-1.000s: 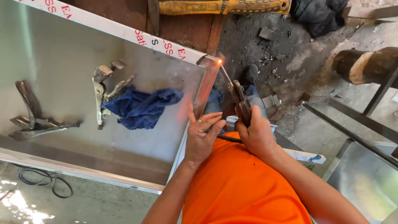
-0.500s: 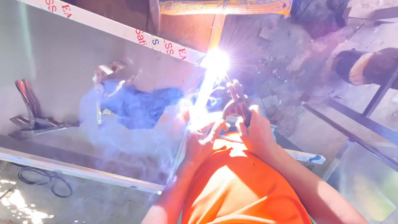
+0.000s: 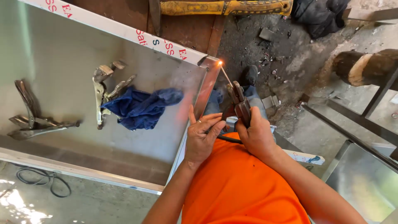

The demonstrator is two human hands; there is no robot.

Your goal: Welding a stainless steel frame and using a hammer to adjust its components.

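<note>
My right hand [image 3: 258,135] grips a dark welding electrode holder [image 3: 239,101]. Its thin rod [image 3: 225,74] reaches up to the top right corner of a shiny steel sheet box [image 3: 62,83], where a small orange glow [image 3: 220,63] shows on the rim. My left hand [image 3: 202,137] rests on the box's right edge, fingers together, just left of the holder. A black cable runs from the holder between my hands. My orange shirt fills the bottom of the view.
Locking pliers [image 3: 103,89] lie on a blue rag [image 3: 139,108] inside the box, and another clamp pair [image 3: 29,116] lies at left. A yellow-handled tool [image 3: 224,7] lies above. A log [image 3: 365,68], metal bars [image 3: 352,120] and a black cord [image 3: 41,182] surround it.
Half a second ago a bright arc flash and smoke flared at the corner. Now the flash is gone and only a small glow stays at the rod tip.
</note>
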